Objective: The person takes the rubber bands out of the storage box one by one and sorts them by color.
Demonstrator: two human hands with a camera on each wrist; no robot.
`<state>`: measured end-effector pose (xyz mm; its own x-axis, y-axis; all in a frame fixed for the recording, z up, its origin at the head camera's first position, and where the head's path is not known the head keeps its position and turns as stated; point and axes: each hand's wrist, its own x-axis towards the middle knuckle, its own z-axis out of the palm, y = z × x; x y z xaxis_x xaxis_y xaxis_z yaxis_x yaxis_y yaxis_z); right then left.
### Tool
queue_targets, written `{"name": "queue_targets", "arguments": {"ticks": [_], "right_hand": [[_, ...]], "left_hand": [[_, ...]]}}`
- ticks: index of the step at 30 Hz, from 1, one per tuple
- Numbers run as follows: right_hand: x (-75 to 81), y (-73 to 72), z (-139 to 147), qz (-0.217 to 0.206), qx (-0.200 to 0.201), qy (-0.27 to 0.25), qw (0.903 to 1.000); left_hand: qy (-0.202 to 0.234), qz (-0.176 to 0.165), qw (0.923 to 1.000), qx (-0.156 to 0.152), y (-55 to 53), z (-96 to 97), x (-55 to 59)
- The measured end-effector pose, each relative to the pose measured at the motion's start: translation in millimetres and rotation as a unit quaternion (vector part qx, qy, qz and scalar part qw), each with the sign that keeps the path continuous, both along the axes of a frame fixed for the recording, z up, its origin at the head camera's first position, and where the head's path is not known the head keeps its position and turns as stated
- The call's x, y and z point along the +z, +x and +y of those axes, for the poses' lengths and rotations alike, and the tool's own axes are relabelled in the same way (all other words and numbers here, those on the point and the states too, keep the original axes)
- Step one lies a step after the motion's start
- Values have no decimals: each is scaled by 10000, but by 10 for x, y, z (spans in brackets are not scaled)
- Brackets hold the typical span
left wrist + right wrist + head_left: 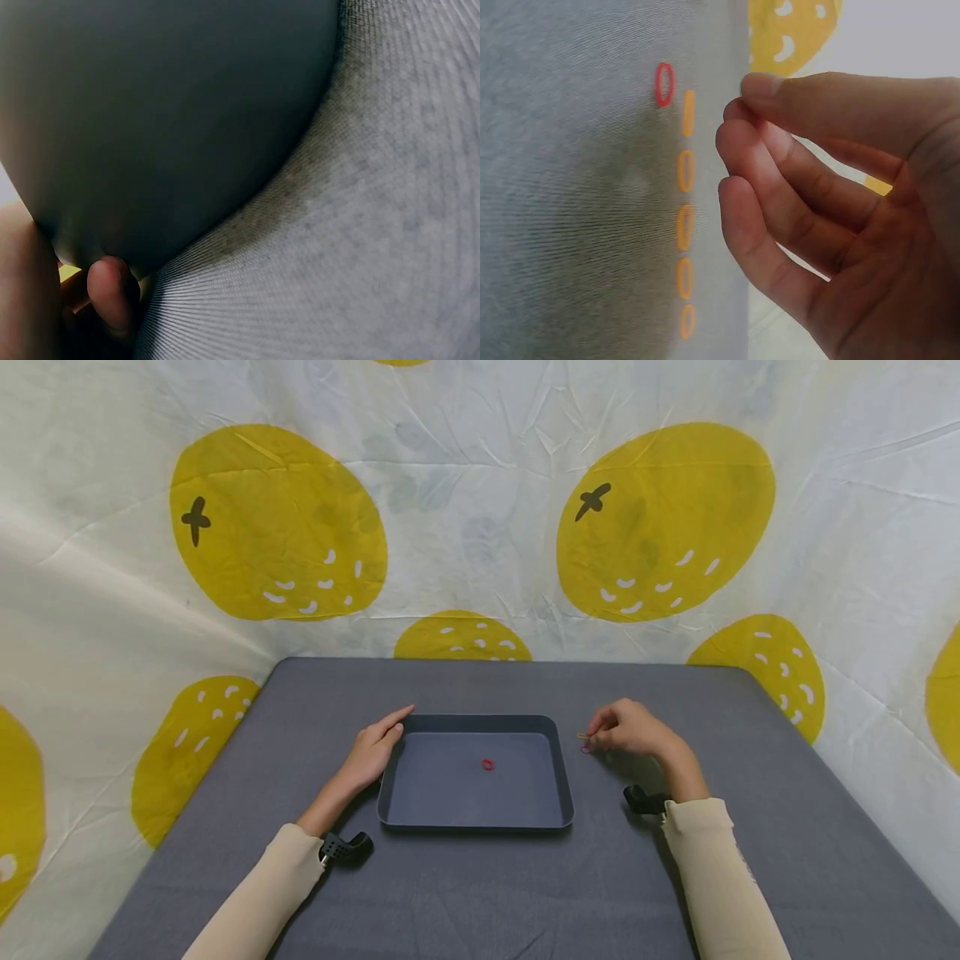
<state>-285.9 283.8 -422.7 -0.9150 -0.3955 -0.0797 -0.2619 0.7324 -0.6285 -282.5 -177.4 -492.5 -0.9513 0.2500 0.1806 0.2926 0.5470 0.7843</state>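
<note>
A dark grey rectangular tray [476, 824] has a small red ring [488, 769] lying inside it. My left hand [370, 753] holds the tray's far left corner, its index finger stretched past the rim. In the left wrist view, a curled fingertip [109, 289] sits against the tray's outer wall [187, 112]. Right of the tray, my right hand [628, 729] hovers with thumb and index tips close together; nothing shows between them. In the right wrist view, another red ring [658, 84] and several orange rings [689, 112] in a row lie on the cloth by its fingertips.
A grey cloth-covered table [480, 893] lies beneath everything. White fabric with large yellow fruit prints [277, 527] hangs behind and at both sides. Each wrist wears a black camera mount [347, 848].
</note>
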Motion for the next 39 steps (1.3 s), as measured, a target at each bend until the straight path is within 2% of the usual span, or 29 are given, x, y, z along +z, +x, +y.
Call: {"name": "queue_targets", "arguments": {"ticks": [9,17,24,31,39], "right_hand": [[154,24,-41,374,44,-4,9993],[343,81,-258,551,239,80,9982],[382,79,-508,328,421,-78,9985],[400,45,-797,313,826,-201,9959],[387,1,-1107,330,1031,-255,9938]], "left_hand": [[-23,-29,10000,27,0,2,5],[-8,-54,10000,-12,8,-2,-1],[-72,-24,10000,23,10,0,2],[-26,-52,10000,70,21,-9,5],[-76,-4,9999,73,18,-2,8]]}}
